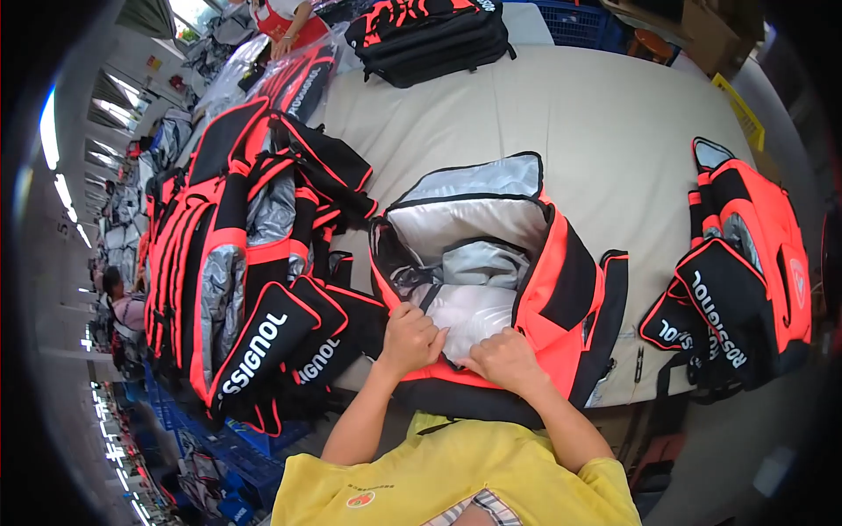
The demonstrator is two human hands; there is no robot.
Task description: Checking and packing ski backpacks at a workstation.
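A black and bright coral bag (561,302) stands open in front of me at the table's near edge. Its silvery flap (478,180) is raised at the far side. Pale lining and a white, crinkled filling (469,311) show inside. My left hand (410,337) is closed on the near left part of the bag's rim. On the near right part of the same rim, my right hand (507,359) is closed too, with its thumb toward the opening. The fabric pinched under my fingers is mostly hidden.
Similar bags are piled at the left (254,237), and more stand at the right (745,263). A black and coral bag (430,39) lies at the far side of the pale table (631,131). A small black tool (638,364) lies right of my bag. Another person's arm (294,31) shows at top left.
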